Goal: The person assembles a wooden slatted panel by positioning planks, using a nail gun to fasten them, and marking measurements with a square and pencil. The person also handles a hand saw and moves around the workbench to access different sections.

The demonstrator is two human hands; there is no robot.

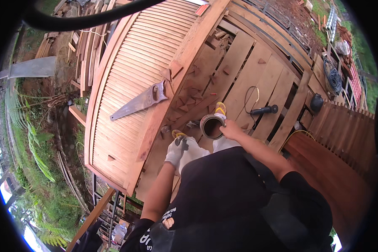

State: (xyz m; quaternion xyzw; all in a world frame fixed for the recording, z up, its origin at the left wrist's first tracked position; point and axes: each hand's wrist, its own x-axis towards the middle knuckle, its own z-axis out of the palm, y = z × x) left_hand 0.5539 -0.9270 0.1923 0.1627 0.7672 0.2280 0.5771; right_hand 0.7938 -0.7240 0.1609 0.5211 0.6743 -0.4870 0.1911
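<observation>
1 open can point(203, 127) hung above the plank floor point(239, 50), gripped at its rim by the right hand point(229, 129); probably stiff, best steadied underneath. Whether the gloved left hand point(176, 150) grasped anything, I couldn't tell.

So the right hand point(230, 129) had a round open can point(203, 127) by its side, gloved left hand point(175, 152) nearby. Handsaw point(136, 104) lay left on a slatted panel point(132, 63) (wood offcuts point(183, 108) everywhere), black corded tool point(262, 110) farther right.
</observation>
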